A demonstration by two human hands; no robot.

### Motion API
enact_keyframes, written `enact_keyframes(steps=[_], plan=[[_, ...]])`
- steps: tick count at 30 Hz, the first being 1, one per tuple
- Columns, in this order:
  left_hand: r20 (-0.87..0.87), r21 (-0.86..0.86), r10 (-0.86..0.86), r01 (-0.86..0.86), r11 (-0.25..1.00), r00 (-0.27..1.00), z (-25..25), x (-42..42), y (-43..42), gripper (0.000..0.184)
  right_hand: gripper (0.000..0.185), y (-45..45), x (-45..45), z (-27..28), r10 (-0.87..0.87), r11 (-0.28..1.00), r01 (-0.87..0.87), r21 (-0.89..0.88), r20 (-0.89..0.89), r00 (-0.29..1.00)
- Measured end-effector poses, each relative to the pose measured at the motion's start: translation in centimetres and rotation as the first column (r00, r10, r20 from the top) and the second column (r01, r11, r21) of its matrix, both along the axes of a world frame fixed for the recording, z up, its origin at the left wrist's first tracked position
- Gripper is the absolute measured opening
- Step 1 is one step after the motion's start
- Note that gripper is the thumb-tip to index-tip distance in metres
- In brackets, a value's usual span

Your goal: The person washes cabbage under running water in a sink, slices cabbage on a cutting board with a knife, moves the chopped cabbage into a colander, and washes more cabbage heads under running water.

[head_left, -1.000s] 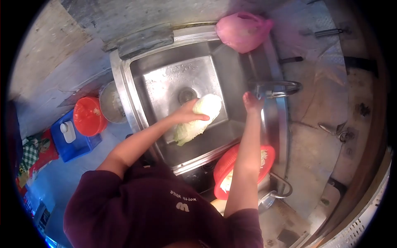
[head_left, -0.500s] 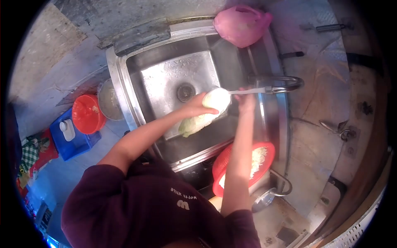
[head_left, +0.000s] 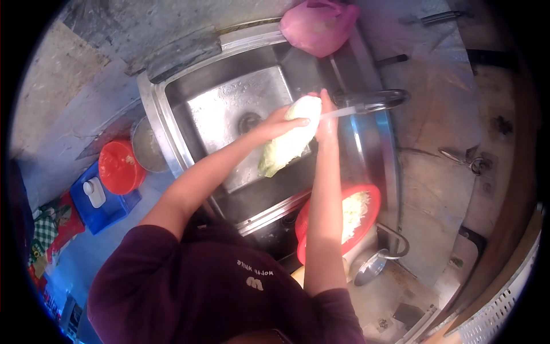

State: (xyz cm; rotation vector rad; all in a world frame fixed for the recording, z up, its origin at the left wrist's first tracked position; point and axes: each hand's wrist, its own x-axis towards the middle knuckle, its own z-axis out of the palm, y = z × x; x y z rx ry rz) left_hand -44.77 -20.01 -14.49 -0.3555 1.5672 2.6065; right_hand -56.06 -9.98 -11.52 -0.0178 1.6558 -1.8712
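A pale, elongated head of napa cabbage point(head_left: 295, 137) is tilted over the steel sink point(head_left: 229, 189), its leafy end toward me. My left hand point(head_left: 278, 124) grips its left side, thumb across the top. Against its upper right side is my right hand point(head_left: 326, 117), fingers cupped around the white base end and partly hidden behind it. From the curved faucet point(head_left: 389, 100), a stream of water runs onto the right hand and the cabbage.
A red colander point(head_left: 372, 215) of shredded cabbage sits beneath my right forearm, beside a metal pot point(head_left: 369, 266). A pink plastic bag point(head_left: 318, 26) rests at the sink's far corner. Left are a red bucket point(head_left: 121, 166) and blue basin point(head_left: 117, 209); scissors point(head_left: 461, 160) lie right.
The cabbage has turned, its base end now tipped away and up toward the faucet. My right hand has come in from beside the water stream to press against the cabbage.
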Motion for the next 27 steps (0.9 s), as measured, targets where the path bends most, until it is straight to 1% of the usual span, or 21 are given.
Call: enact_keyframes(steps=[1,2,4,5,6,7,8,10,11,13,14,16,17,19,20,22,23,25,26,27], plan=[[0.015,0.021,0.008,-0.009,1.000,1.000,0.2,-0.3,0.4,0.051,0.042,0.5,0.7,-0.5,-0.068,0.998,0.070,0.012,-0.091,0.994],[0.012,0.016,0.057,-0.057,0.998,0.998,0.3,-0.7,1.0,0.050,0.045,1.2,1.5,-1.1,-0.136,0.990,0.142,0.021,-0.179,0.974],[0.009,0.007,0.152,-0.152,0.988,0.988,0.1,-1.6,2.2,0.049,0.053,2.0,5.0,-0.3,-0.090,0.958,0.191,0.213,-0.407,0.909],[0.038,0.011,0.162,-0.162,0.987,0.986,-0.4,-2.0,2.6,0.050,0.054,2.7,6.5,-0.6,-0.063,0.908,0.264,0.325,-0.518,0.853],[0.064,0.012,0.172,-0.173,0.985,0.983,-1.3,-2.6,2.9,0.051,0.057,2.9,7.9,0.2,-0.053,0.882,0.244,0.403,-0.431,0.901],[0.091,0.012,0.181,-0.183,0.983,0.979,-1.5,-2.9,3.2,0.052,0.056,3.7,8.8,-0.9,-0.067,0.908,0.256,0.333,-0.486,0.871],[0.123,0.086,0.180,-0.191,0.978,0.976,-1.6,-3.0,3.6,0.051,0.056,4.4,9.5,-2.2,-0.085,0.929,0.262,0.261,-0.538,0.838],[0.184,0.227,0.171,-0.211,0.951,0.968,-1.3,-3.1,4.1,0.050,0.056,5.1,10.2,-2.8,-0.156,0.916,0.327,0.233,-0.545,0.824],[0.159,0.229,0.168,-0.202,0.952,0.973,-1.2,-3.3,4.3,0.049,0.056,5.4,10.2,-3.0,-0.191,0.909,0.358,0.215,-0.550,0.813],[0.110,0.231,0.169,-0.190,0.954,0.980,-1.1,-3.5,4.6,0.047,0.055,5.9,9.8,-2.8,-0.237,0.930,0.327,0.170,-0.406,0.883],[0.110,0.232,0.129,-0.151,0.961,0.986,-1.0,-3.7,4.5,0.047,0.054,6.2,9.7,-2.8,-0.252,0.939,0.312,0.146,-0.328,0.911],[0.112,0.231,0.050,-0.075,0.970,0.992,0.2,-4.3,3.7,0.048,0.054,6.3,10.1,-2.5,-0.303,0.926,0.350,0.145,-0.270,0.914],[0.116,0.294,-0.035,-0.001,0.956,0.993,0.9,-4.8,2.9,0.046,0.054,6.3,10.3,-2.3,-0.329,0.918,0.369,0.144,-0.240,0.913],[0.110,0.421,-0.207,0.143,0.896,0.972,2.3,-5.9,1.3,0.044,0.051,6.7,11.1,-2.3,-0.265,0.950,0.295,0.105,-0.232,0.936],[0.075,0.442,-0.260,0.202,0.874,0.963,2.2,-6.4,1.0,0.042,0.050,6.9,11.7,-2.3,-0.233,0.962,0.259,0.088,-0.227,0.945],[-0.004,0.476,-0.361,0.319,0.819,0.932,2.1,-7.4,0.4,0.038,0.054,7.1,12.3,-2.4,-0.278,0.956,0.278,-0.089,0.017,0.960],[-0.058,0.303,-0.412,0.409,0.861,0.909,1.9,-7.6,0.2,0.037,0.057,7.1,12.6,-2.5,-0.280,0.938,0.302,-0.173,0.140,0.950],[-0.066,0.031,-0.393,0.395,0.918,0.917,2.7,-7.7,1.2,0.036,0.064,6.5,12.8,-1.7,-0.356,0.885,0.401,-0.236,0.213,0.910],[-0.073,-0.109,-0.383,0.374,0.921,0.921,3.2,-8.1,1.7,0.035,0.069,6.2,12.7,-1.4,-0.388,0.854,0.448,-0.265,0.251,0.887],[-0.006,0.015,-0.363,0.363,0.932,0.932,4.0,-8.3,2.0,0.038,0.070,6.3,12.4,-1.6,-0.392,0.846,0.452,-0.284,0.243,0.887]])
